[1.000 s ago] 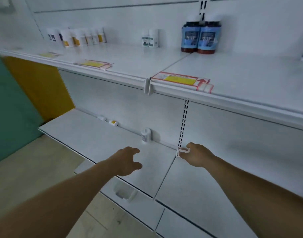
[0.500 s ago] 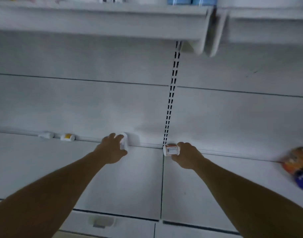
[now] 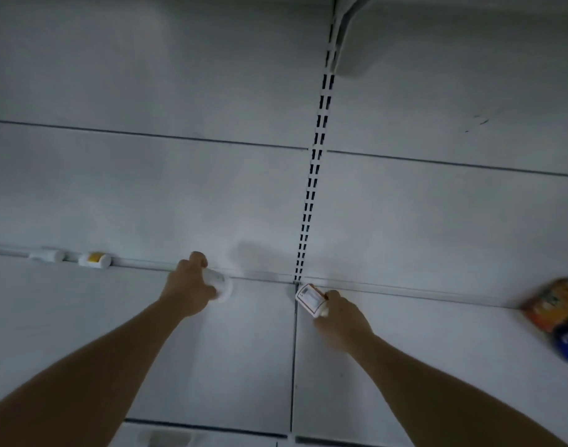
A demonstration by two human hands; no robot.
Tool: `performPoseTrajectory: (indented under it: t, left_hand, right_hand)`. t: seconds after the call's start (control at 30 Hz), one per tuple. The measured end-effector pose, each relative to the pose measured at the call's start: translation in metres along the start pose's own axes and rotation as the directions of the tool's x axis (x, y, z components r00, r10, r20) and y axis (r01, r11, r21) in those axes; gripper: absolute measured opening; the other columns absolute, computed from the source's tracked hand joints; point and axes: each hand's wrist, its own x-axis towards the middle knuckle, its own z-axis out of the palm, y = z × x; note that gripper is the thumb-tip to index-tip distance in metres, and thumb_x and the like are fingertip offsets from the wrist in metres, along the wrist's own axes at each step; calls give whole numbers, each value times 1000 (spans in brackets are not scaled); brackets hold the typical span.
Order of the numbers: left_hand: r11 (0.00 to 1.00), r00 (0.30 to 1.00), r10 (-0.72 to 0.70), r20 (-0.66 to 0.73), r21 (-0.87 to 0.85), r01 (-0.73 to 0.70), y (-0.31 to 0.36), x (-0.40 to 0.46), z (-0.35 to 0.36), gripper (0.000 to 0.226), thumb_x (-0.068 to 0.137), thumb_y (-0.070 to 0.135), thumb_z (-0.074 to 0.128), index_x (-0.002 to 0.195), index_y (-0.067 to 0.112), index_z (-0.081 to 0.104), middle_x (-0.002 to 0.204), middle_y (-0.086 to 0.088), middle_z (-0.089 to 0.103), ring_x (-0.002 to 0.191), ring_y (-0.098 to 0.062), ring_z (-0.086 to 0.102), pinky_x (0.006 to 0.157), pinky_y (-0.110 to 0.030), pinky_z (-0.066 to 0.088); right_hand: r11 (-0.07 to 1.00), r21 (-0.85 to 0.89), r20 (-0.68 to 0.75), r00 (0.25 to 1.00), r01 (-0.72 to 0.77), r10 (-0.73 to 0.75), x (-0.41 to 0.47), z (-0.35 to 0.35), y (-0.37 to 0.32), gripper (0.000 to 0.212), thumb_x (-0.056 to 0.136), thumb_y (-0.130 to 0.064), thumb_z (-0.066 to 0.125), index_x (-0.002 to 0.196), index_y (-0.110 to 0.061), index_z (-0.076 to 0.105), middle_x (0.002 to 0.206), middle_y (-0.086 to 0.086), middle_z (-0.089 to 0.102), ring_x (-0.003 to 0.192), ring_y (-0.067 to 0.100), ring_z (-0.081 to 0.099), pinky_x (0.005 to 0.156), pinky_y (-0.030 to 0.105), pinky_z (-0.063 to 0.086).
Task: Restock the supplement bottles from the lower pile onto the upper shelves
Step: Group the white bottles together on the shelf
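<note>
White shelf (image 3: 244, 350) runs low across the view, and at its far edge, against the back panel (image 3: 179, 188), each hand grips one small bottle: the left hand (image 3: 187, 290) curls round a white bottle (image 3: 218, 283), the right hand (image 3: 342, 319) round a labelled bottle (image 3: 310, 300) by the slotted upright (image 3: 311, 204). Either bottle could slip on the lift, since only a few fingers seem to wrap each one. A careless swing left could also knock the two bottles (image 3: 94, 260) lying far left.

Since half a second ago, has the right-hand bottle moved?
Yes. The labelled bottle in the right hand has tilted and drawn back from the slotted upright.
</note>
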Motion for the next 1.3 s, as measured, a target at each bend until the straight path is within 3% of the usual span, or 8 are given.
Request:
performPoseTrajectory:
  t: [0.07,0.13,0.2,0.33,0.5,0.67,0.93,1.3]
  left_hand:
    - [869,980,-179,85,-454,198,11,-34,-18,49,75,20,77,109,15,41,98,-10,53,80,-23,55,64,-30,47]
    - [513,927,-255,273,-775,369,22,-78,-37,35,83,24,71,109,14,50,96,-10,58,77,-21,57,65,-32,51]
    - [235,881,-206,425,-853,466,34,-121,-61,21,88,29,62,100,12,62,86,-11,67,73,-23,60,68,-35,53]
    - [24,858,-31,513,-857,514,57,-204,-118,35,85,36,57,100,6,67,90,-16,72,78,-28,65,69,-36,57]
    - [-60,853,201,481,-863,501,81,-272,-180,48,74,21,61,116,0,55,101,-24,68,82,-36,68,66,-38,57]
    - [83,905,266,333,-943,323,118,-320,-233,55,63,0,69,113,15,55,94,-16,68,82,-39,68,59,-40,56]
    - [-166,914,371,164,-957,239,193,-387,-271,51,54,22,71,98,1,61,83,-18,64,73,-31,67,52,-33,55]
    - [-187,914,400,70,-970,157,247,-436,-269,57,71,35,56,115,-1,56,90,-21,68,78,-32,67,58,-35,56]
  right_hand:
    - [967,254,-6,1000,16,-15,-36,-10,-12,39,83,-25,61,120,-17,52,109,3,62,88,19,57,65,23,43]
    - [876,480,-56,998,46,-22,-80,-23,-27,41,83,-24,68,122,-16,57,110,2,64,89,15,58,68,17,44]
    - [707,707,-70,997,32,25,-125,-42,-48,43,83,-21,70,123,-17,58,112,-1,63,97,15,60,85,25,48]
    - [347,938,-59,989,10,133,-210,-86,-91,37,79,-10,72,104,-34,58,106,-3,59,94,18,63,81,34,56]
    - [-62,997,-35,985,46,168,-274,-143,-127,33,89,-7,55,112,-30,56,108,9,66,93,23,66,68,31,51]
    - [-482,860,172,985,-165,-30,-320,-197,-153,35,86,-18,51,118,-6,58,95,16,64,75,28,62,57,33,53]
    - [-256,967,-85,943,1,-321,-383,-269,-150,41,65,-25,68,103,-13,59,75,10,60,59,19,60,53,28,50]
    - [-196,974,-183,896,111,-404,-441,-321,-112,43,77,-36,56,107,-6,63,88,14,67,69,22,62,57,31,49]
